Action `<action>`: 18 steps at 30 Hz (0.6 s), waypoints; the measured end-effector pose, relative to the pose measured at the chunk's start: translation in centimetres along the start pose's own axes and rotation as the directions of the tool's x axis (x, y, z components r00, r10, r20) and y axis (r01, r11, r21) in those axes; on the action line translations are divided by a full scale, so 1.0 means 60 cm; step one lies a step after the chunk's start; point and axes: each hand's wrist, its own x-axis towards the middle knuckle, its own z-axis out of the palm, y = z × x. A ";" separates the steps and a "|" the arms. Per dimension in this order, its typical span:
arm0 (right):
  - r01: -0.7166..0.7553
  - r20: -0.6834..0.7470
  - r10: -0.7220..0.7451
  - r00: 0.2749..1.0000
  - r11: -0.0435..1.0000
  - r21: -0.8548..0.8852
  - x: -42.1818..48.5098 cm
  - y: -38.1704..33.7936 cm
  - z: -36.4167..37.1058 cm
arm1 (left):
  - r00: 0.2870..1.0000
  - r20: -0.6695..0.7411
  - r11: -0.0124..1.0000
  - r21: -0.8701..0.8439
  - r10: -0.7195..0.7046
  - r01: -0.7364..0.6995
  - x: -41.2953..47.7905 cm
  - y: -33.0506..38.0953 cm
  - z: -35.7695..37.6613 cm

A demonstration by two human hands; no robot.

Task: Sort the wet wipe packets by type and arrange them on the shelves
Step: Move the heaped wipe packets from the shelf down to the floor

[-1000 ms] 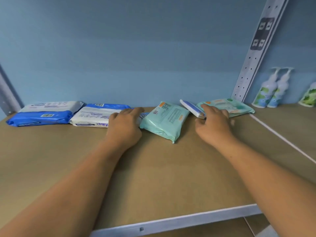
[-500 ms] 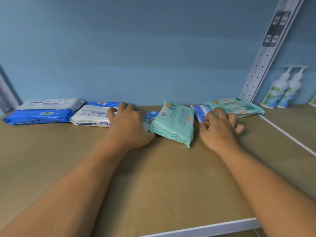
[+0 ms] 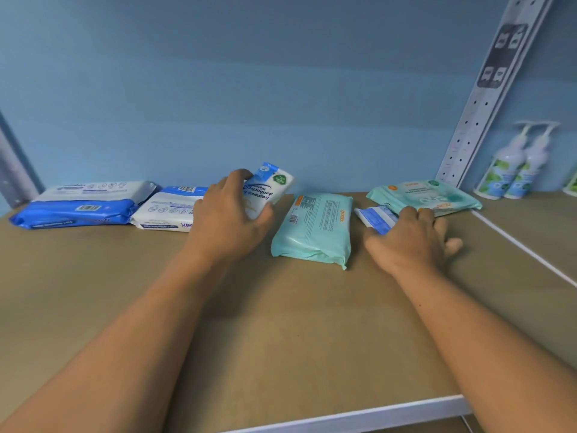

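Brown fibreboard shelf (image 3: 281, 323), matt and flat, carries soft plastic wipe packets along its back. Left hand (image 3: 229, 220) grips a small white-and-blue packet (image 3: 269, 189), lifted and tilted. Right hand (image 3: 409, 242) presses flat on a thin blue-and-white packet (image 3: 373, 217), mostly hidden beneath it. Teal packet (image 3: 315, 228) lies between the hands, pillow-shaped. Pump bottles (image 3: 515, 170) at right are blurred.

Two pump bottles (image 3: 516, 170) beside perforated upright (image 3: 487, 98)
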 end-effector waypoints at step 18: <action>0.101 0.313 -0.146 0.938 0.982 0.157 -0.210 0.069 -0.196 | 0.998 0.064 0.987 -0.161 0.009 0.002 -0.277 0.049 -0.143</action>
